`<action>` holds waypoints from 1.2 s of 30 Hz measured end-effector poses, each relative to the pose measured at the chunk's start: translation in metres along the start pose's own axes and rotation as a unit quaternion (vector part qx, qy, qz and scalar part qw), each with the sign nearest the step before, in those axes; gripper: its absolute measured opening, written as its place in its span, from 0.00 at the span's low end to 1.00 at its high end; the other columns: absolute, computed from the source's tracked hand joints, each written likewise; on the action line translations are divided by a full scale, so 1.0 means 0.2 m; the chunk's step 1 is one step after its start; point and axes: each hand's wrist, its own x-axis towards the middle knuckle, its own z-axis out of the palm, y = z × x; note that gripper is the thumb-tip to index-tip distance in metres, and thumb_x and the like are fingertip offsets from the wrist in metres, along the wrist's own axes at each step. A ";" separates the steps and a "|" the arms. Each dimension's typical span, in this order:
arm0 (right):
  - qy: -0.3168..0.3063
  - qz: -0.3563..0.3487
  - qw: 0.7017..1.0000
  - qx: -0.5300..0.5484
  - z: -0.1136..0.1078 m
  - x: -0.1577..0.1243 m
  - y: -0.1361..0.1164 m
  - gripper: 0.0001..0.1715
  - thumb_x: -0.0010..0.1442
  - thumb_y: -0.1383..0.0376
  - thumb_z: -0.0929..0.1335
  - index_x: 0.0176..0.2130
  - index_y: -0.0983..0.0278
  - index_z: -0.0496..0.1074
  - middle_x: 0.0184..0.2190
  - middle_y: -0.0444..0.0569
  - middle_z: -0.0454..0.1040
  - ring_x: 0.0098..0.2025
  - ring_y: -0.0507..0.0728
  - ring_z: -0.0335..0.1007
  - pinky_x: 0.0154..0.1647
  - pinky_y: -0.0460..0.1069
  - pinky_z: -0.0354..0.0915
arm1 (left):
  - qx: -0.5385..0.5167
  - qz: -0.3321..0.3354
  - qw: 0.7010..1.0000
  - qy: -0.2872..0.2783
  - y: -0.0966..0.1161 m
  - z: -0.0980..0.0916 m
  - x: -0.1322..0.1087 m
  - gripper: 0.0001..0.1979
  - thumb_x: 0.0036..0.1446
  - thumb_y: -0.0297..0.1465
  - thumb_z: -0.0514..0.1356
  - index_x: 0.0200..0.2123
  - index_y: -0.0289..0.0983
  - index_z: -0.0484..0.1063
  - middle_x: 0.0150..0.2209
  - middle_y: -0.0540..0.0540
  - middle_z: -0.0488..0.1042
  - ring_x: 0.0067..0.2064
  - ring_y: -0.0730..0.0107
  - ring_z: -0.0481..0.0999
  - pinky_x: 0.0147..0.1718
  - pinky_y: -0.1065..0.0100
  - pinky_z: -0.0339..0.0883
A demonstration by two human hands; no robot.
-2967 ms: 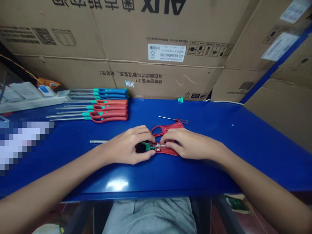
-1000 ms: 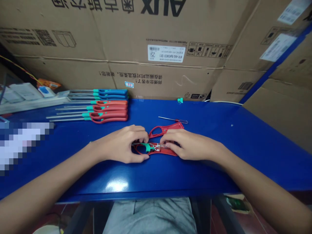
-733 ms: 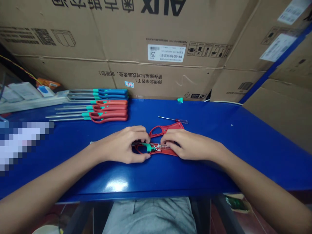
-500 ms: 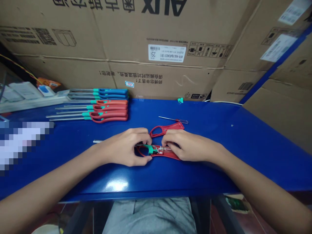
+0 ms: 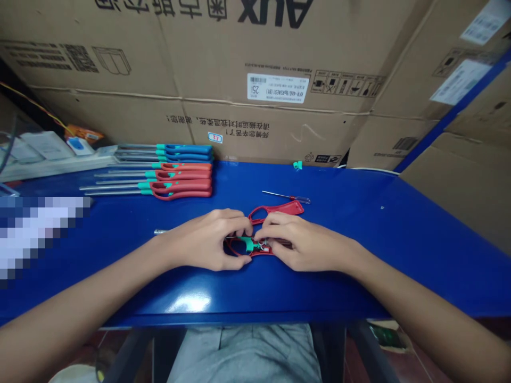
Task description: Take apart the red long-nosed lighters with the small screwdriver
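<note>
A long-nosed gas lighter lies opened on the table, its inner parts bare in one red handle half (image 5: 261, 255). My left hand (image 5: 209, 240) is curled around its front, thumb on the near rim and fingers on the far one. The metal tube (image 5: 160, 232) pokes out beyond that wrist. Between my hands show a green trigger (image 5: 247, 243) and thin white wiring. Over the handle's rear, my right hand (image 5: 313, 242) has its fingers closed on the inner parts and covers the clear tank. Just behind lies the other red handle half (image 5: 290, 208).
A small screwdriver (image 5: 287, 197) lies behind the loose half. Several assembled lighters (image 5: 183, 186), red and blue, are lined up at the back left beside a power strip (image 5: 96, 162). A green piece (image 5: 297, 165) sits against the cardboard box (image 5: 223, 69).
My right hand has shifted slightly left along the open lighter, with its fingers nearer the wiring. My left hand keeps its hold. The view has moved slightly.
</note>
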 end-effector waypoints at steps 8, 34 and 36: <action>-0.008 0.009 1.000 -0.002 0.01 0.00 0.00 0.18 0.61 0.74 0.61 0.47 0.64 0.73 0.44 0.52 0.70 0.43 0.55 0.68 0.46 0.51 0.64 | 0.005 -0.018 1.000 -0.015 0.01 0.00 0.00 0.12 0.50 0.37 0.64 0.37 0.37 0.74 0.33 0.48 0.71 0.33 0.69 0.72 0.33 0.70 0.66; 0.006 -0.004 1.000 -0.016 0.02 0.01 0.00 0.16 0.61 0.75 0.62 0.46 0.66 0.73 0.44 0.53 0.71 0.44 0.56 0.68 0.47 0.52 0.65 | 0.015 0.022 1.000 0.000 -0.01 -0.03 0.00 0.16 0.51 0.39 0.66 0.41 0.37 0.73 0.36 0.47 0.73 0.37 0.67 0.71 0.38 0.68 0.62; 0.007 -0.004 1.000 -0.020 0.02 0.01 0.00 0.16 0.61 0.75 0.62 0.46 0.67 0.73 0.44 0.53 0.71 0.44 0.56 0.68 0.47 0.51 0.64 | 0.016 0.026 1.000 0.002 -0.01 -0.03 0.00 0.16 0.51 0.39 0.66 0.41 0.37 0.73 0.36 0.47 0.72 0.37 0.67 0.71 0.38 0.68 0.62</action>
